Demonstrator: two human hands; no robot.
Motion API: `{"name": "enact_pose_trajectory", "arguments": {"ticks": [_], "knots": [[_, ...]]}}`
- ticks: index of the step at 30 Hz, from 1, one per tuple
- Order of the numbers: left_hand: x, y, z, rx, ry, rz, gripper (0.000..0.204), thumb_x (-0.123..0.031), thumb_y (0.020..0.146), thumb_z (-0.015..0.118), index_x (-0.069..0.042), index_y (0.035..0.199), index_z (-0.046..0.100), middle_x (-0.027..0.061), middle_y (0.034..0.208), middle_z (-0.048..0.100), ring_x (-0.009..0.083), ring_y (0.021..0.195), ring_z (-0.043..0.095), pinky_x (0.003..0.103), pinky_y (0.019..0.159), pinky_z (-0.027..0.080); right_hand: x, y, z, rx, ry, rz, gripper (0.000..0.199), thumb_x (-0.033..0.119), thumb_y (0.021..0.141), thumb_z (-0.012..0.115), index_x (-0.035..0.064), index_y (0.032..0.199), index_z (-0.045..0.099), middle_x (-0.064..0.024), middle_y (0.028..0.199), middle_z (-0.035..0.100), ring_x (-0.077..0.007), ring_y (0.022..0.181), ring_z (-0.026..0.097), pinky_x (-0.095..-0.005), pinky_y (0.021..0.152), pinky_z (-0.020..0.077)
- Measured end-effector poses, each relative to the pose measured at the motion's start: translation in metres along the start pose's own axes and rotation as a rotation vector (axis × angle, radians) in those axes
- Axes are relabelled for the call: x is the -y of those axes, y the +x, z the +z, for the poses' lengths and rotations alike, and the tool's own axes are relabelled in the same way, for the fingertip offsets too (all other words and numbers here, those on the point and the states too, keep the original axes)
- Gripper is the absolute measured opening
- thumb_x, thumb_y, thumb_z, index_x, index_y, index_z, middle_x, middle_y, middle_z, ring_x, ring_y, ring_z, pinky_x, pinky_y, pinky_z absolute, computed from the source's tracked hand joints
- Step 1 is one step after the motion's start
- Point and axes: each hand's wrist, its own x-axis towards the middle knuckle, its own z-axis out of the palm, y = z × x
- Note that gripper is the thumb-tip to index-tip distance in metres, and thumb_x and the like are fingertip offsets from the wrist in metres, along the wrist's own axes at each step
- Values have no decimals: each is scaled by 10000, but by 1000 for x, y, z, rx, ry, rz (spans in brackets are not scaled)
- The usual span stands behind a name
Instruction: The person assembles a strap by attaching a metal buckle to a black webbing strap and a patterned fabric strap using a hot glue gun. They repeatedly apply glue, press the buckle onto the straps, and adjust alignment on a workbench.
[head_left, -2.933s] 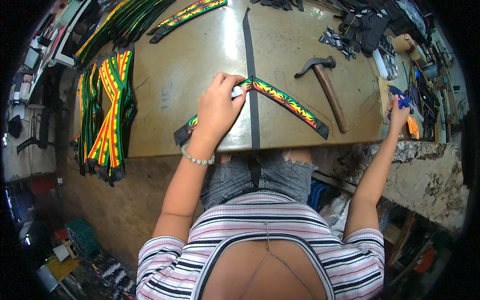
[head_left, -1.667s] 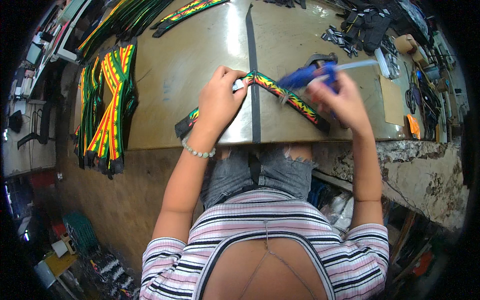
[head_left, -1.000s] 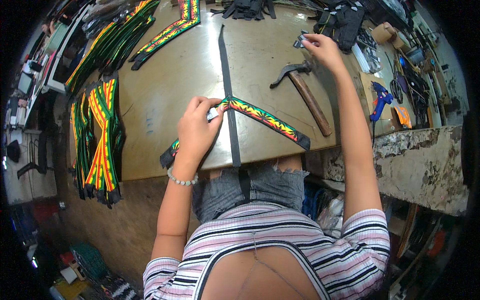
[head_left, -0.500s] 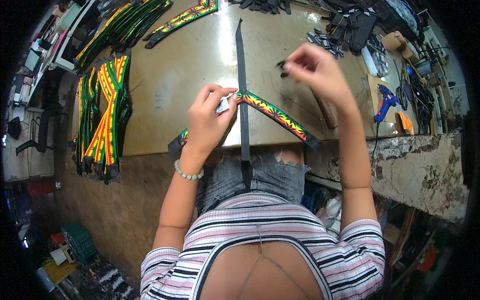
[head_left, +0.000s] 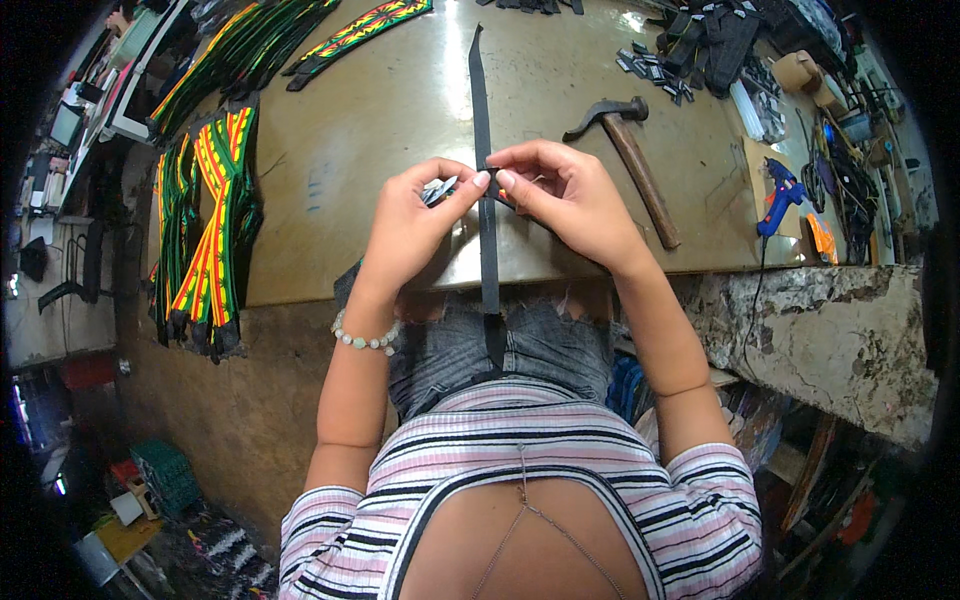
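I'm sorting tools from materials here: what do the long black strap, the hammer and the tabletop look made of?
Black strap: looks like flat woven webbing, matte and limp where it hangs over the table edge.
Hammer: dark, dull metal head on a brown handle, probably wood.
Tabletop: smooth, glossy tan sheet that reflects light, perhaps laminate or metal; unclear which.

Small lit screen [head_left: 68, 125] at far left edge

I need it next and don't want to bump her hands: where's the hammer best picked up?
Grip the hammer by its wooden handle, near the lower end, coming from the right. The head points toward the right hand; the handle end lies bare on the table.
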Motion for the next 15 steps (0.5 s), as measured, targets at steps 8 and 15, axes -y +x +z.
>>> {"name": "enact_pose_trajectory", "arguments": {"ticks": [8, 15], "knots": [[15, 14, 8, -131, 430, -53, 303, -254, 843, 773, 44, 875, 724, 153, 684, 677, 172, 584, 618, 335, 586, 498, -31, -16, 16, -240, -384, -93, 219, 152, 914, 686, -26, 1042, 683, -141, 928, 635, -215, 686, 628, -323, 646, 517], [15, 10, 16, -201, 491, 1, 275, -244, 852, 758, 12, 925, 687, 172, 789, 712, 266, 640, 673, 370, 622, 518, -13, -59, 11, 275, -481, -286, 416, 3, 761, 694, 49, 1166, 611, -152, 1177, 539, -360, 1126, 512, -443, 997, 424]]}}
